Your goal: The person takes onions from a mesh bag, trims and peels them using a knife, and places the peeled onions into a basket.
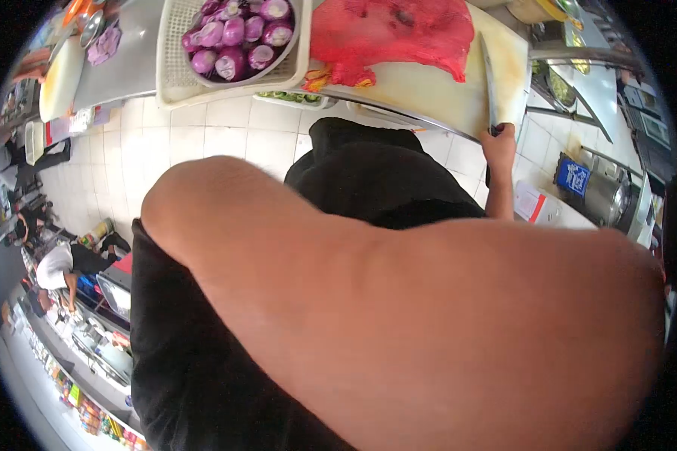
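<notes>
At two o'clock, our right hand (498,140) grips the knife (490,83), its blade on the cutting board (447,109). At eleven, the red onions (234,31) in the crate (174,56) look peeled and whole; how many remain unpeeled, we cannot tell. Mesh bag (399,34) near twelve. Left hand out of view, state unknown.

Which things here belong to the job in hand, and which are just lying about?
Likely the job:
knife, in the right hand
cutting board
purple onions

Probably just lying about:
red mesh, on the board
crumpled purple cloth
</notes>
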Available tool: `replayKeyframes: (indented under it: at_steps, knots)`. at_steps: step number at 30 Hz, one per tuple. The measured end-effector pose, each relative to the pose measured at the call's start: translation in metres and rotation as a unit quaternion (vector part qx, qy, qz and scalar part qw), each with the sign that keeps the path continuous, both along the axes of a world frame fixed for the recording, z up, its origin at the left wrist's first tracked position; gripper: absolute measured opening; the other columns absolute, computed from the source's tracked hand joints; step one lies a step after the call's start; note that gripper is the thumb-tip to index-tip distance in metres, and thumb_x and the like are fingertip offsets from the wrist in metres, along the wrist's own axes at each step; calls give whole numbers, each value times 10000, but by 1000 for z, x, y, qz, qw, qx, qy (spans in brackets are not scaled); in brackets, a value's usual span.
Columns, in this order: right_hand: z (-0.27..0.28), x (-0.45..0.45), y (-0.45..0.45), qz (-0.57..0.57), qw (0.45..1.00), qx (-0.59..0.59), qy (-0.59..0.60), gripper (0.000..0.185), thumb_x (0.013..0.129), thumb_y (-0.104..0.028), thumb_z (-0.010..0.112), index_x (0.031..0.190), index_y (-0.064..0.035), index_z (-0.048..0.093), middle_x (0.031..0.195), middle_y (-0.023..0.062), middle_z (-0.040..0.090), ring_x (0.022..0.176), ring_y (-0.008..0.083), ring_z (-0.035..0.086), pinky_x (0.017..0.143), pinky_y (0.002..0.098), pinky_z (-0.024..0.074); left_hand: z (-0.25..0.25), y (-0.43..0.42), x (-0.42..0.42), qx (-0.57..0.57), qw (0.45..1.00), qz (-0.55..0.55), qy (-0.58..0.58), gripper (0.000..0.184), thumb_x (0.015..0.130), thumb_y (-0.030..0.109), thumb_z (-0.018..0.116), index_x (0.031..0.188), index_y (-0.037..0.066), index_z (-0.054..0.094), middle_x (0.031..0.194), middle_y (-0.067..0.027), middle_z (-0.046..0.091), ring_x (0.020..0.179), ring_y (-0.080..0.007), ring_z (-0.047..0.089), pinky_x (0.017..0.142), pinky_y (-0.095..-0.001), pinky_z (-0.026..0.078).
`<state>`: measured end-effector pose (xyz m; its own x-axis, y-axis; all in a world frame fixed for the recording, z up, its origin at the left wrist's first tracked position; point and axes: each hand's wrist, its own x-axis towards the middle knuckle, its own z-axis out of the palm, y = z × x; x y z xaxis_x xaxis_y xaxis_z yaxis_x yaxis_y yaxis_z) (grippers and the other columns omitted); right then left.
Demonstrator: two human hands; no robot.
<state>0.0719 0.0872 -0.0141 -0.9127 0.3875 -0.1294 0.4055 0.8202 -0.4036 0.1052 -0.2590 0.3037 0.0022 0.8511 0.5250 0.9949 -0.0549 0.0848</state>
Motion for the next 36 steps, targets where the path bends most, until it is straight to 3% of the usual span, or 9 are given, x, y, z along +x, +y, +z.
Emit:
replayKeyframes:
  at_steps: [12, 14, 15, 20, 23, 25, 29, 32, 36]
  knots:
    - [-16, -3, 21, -16, 999, -33, 4, 426, 690, -217, 707, 1027, 10, 579, 943, 297, 673, 943, 460, 654, 847, 468, 515, 11, 11, -4, -25, 999, -47, -8, 306, 651, 156, 788, 927, 50, 706, 798, -94, 646, 690, -228, 610, 574, -325, 469]
    - [-23, -3, 23, -16, 998, -62, -11, 427, 697, -229, 712, 1015, 19, 572, 928, 276, 678, 922, 432, 666, 815, 462, 520, 10, 13, -3, -29, 999, -46, -8, 309, 651, 162, 789, 927, 50, 705, 793, -94, 642, 684, -226, 606, 573, -324, 465]
    - [-33, -3, 28, 3, 999, -28, 39, 381, 707, -192, 710, 982, 34, 576, 768, 164, 648, 644, 235, 638, 595, 357, 509, 10, 13, -3, -30, 999, -42, -7, 311, 651, 165, 789, 927, 49, 704, 790, -94, 640, 682, -225, 604, 572, -323, 463]
    - [-37, -2, 33, 17, 998, -35, 55, 343, 728, -169, 697, 965, 35, 555, 742, 145, 640, 556, 214, 616, 526, 339, 507, 11, 21, 1, -49, 998, -31, -15, 319, 651, 179, 791, 927, 48, 701, 777, -94, 630, 668, -221, 594, 567, -319, 451]
    - [-53, -6, 35, 50, 959, -260, 100, 376, 743, -117, 684, 1051, 59, 560, 813, 119, 658, 663, 197, 634, 597, 321, 524, 14, 23, 0, -58, 997, -25, -43, 324, 651, 188, 792, 927, 47, 698, 770, -94, 624, 660, -218, 587, 565, -317, 445]
    - [-55, -3, 40, 40, 987, -135, 71, 366, 716, -96, 665, 1049, 37, 591, 894, 129, 662, 768, 190, 620, 678, 343, 520, 26, 19, -6, -60, 996, -9, -61, 327, 651, 193, 793, 927, 46, 697, 764, -94, 620, 654, -216, 583, 563, -315, 440]
    - [-3, 4, 18, -23, 998, -53, 37, 393, 698, -191, 693, 1001, 33, 580, 868, 256, 667, 837, 414, 660, 764, 446, 517, 57, 6, -19, -50, 960, 184, -205, 335, 651, 205, 794, 927, 44, 694, 754, -94, 612, 643, -213, 575, 559, -312, 431]
    - [7, 2, 9, -21, 994, -101, 27, 358, 716, -191, 704, 957, 24, 551, 843, 266, 663, 818, 435, 658, 745, 462, 518, -18, 1, -52, 116, 873, 341, -328, 332, 753, 68, 751, 1083, 66, 717, 872, -129, 687, 738, -219, 637, 669, -294, 482]
    - [12, 0, 17, -4, 994, -113, 7, 362, 713, -207, 723, 930, 8, 530, 823, 251, 660, 776, 408, 659, 711, 452, 515, -174, -11, -121, 39, 838, 424, -341, 267, 847, 134, 709, 1094, 32, 694, 1001, -145, 700, 888, -257, 678, 766, -337, 531]
